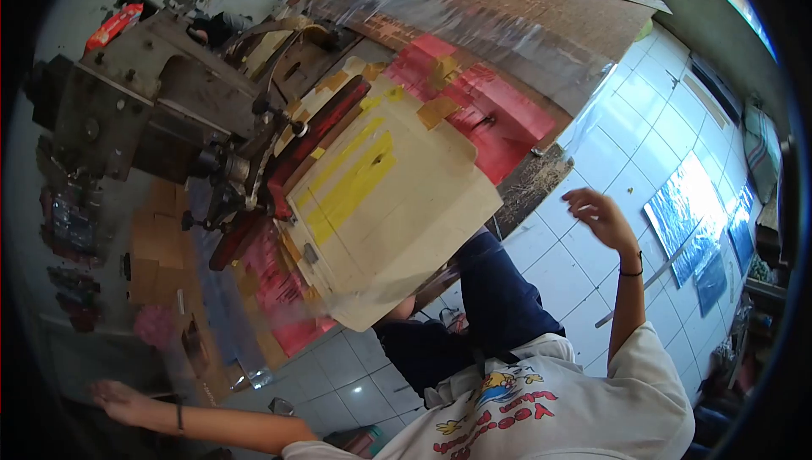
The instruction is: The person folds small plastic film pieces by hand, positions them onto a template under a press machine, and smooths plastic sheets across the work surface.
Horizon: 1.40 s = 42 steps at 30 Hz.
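Note:
My left hand [127,402] is stretched far out to the lower left, near a dark grey surface [89,358]. Its fingers look loosely extended, dim at the lens edge, and no held thing shows. My right hand [602,216] is raised above the tiled floor on the right, fingers apart and slightly curled, holding nothing. Between the hands, apart from both, lies a cream board [414,198] with yellow tape [353,185] on it. A long red-and-black bar [317,134] of a metal machine [161,79] crosses the board's far side.
Red sheeting [507,122] lies beside the board on a brown worktop [558,33] partly covered in clear plastic. Cardboard [156,244] stands at left. White floor tiles [541,249] and shiny plastic sheets [689,215] are at right. My legs [499,291] are under the board's near edge.

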{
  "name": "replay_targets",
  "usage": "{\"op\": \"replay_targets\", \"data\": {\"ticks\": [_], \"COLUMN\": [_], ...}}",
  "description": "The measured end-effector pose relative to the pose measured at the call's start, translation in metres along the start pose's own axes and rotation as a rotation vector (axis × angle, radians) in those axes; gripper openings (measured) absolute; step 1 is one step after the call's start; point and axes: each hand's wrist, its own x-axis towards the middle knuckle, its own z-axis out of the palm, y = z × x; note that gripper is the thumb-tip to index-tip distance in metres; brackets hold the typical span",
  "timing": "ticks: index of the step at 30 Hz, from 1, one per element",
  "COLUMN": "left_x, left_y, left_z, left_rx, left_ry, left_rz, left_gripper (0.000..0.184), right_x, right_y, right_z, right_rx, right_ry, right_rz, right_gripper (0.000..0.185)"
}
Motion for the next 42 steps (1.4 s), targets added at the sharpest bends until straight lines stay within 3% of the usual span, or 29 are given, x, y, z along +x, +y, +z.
{"op": "replay_targets", "data": {"ticks": [1,2,3,4,6,8,9,11,13,15,16,17,18,19,20,22,23,25,26,27,28,30,32,33,36,39,40,42], "left_x": [-0.025,-0.042,-0.064,-0.088,-0.129,-0.156,-0.163,-0.204,-0.237,-0.280,-0.313,-0.345,-0.362,-0.379,-0.393,-0.412,-0.415,-0.448,-0.440,-0.427,-0.428,-0.427,-0.382,-0.357,-0.313,-0.270,-0.256,-0.260], "left_y": [0.013,0.026,0.048,0.074,0.114,0.146,0.170,0.147,0.143,0.170,0.174,0.177,0.192,0.207,0.197,0.214,0.228,0.227,0.221,0.227,0.237,0.249,0.278,0.286,0.314,0.312,0.321,0.319], "left_z": [-0.004,-0.009,-0.003,0.012,0.029,0.038,0.049,-0.004,-0.017,0.011,0.016,0.021,0.030,0.039,0.052,0.095,0.122,0.164,0.186,0.208,0.216,0.230,0.233,0.225,0.214,0.201,0.208,0.232], "left_rx": [-0.378,-0.951,-0.887,-0.824,-0.712,-0.600,-0.710,-0.857,-0.952,-1.086,-1.151,-1.211,-1.000,-0.798,-1.106,-1.008,-0.943,-0.698,-0.453,-0.199,-0.224,-0.264,-0.674,-0.815,-1.321,-1.242,-0.998,-0.809], "left_ry": [0.080,0.162,0.223,0.288,0.391,0.442,0.535,0.292,0.268,0.426,0.353,0.277,0.040,-0.233,-0.654,-0.883,-0.960,-1.154,-1.433,-1.626,-1.520,-1.317,-1.331,-1.523,-1.247,-1.500,-1.334,-0.937], "left_rz": [-0.194,-0.516,-0.556,-0.592,-0.636,-0.662,-0.688,-0.625,-0.651,-0.811,-0.921,-1.034,-1.195,-1.306,-1.399,-1.423,-1.485,-1.018,-0.738,-0.601,-0.551,-0.437,-0.626,-0.779,-1.022,-1.139,-1.173,-1.083], "left_gripper": [0.034,0.033,0.032,0.032,0.030,0.028,0.028,0.030,0.032,0.041,0.047,0.055,0.059,0.066,0.064,0.056,0.055,0.047,0.036,0.044,0.048,0.058,0.085,0.093,0.103,0.107,0.101,0.083], "right_x": [0.001,0.000,-0.002,-0.007,-0.013,-0.015,-0.013,-0.011,-0.014,-0.012,-0.013,-0.012,-0.011,-0.008,-0.004,0.004,0.011,0.042,0.057,0.069,0.083,0.091,0.091,0.088,0.084,0.080,0.077,0.076], "right_y": [-0.017,-0.036,-0.039,-0.031,-0.009,-0.010,-0.009,0.013,0.032,0.044,0.049,0.053,0.053,0.050,0.029,-0.024,-0.067,-0.132,-0.150,-0.159,-0.189,-0.232,-0.254,-0.255,-0.242,-0.224,-0.222,-0.226], "right_z": [0.019,0.041,0.067,0.094,0.134,0.148,0.154,0.158,0.151,0.134,0.120,0.101,0.080,0.060,0.046,0.031,0.034,0.055,0.073,0.091,0.118,0.153,0.179,0.189,0.206,0.210,0.209,0.210], "right_rx": [-0.072,-0.177,-0.171,-0.387,-0.498,-0.429,-0.388,-0.402,-0.438,-0.366,-0.261,-0.424,-0.585,-0.555,-0.520,-0.518,-0.461,-0.429,-0.452,-0.386,-0.221,-0.319,-0.349,-0.330,-0.267,-0.230,-0.227,-0.222], "right_ry": [-0.168,-0.326,-0.461,-0.504,-0.518,-0.385,-0.324,-0.159,0.064,0.347,0.487,0.606,0.729,0.835,0.936,0.990,0.865,0.622,0.551,0.530,0.369,0.093,-0.120,-0.213,-0.307,-0.315,-0.328,-0.364], "right_rz": [0.015,0.032,-0.003,-0.238,-0.175,-0.106,-0.075,-0.025,0.000,0.005,0.022,-0.095,-0.215,-0.270,-0.322,-0.530,-0.662,-0.954,-0.985,-0.884,-1.024,-1.012,-1.052,-1.041,-1.060,-1.020,-1.013,-0.996], "right_gripper": [0.039,0.063,0.081,0.089,0.088,0.073,0.065,0.050,0.036,0.027,0.027,0.025,0.024,0.024,0.024,0.028,0.040,0.057,0.060,0.059,0.046,0.042,0.043,0.042,0.041,0.038,0.037,0.035]}}
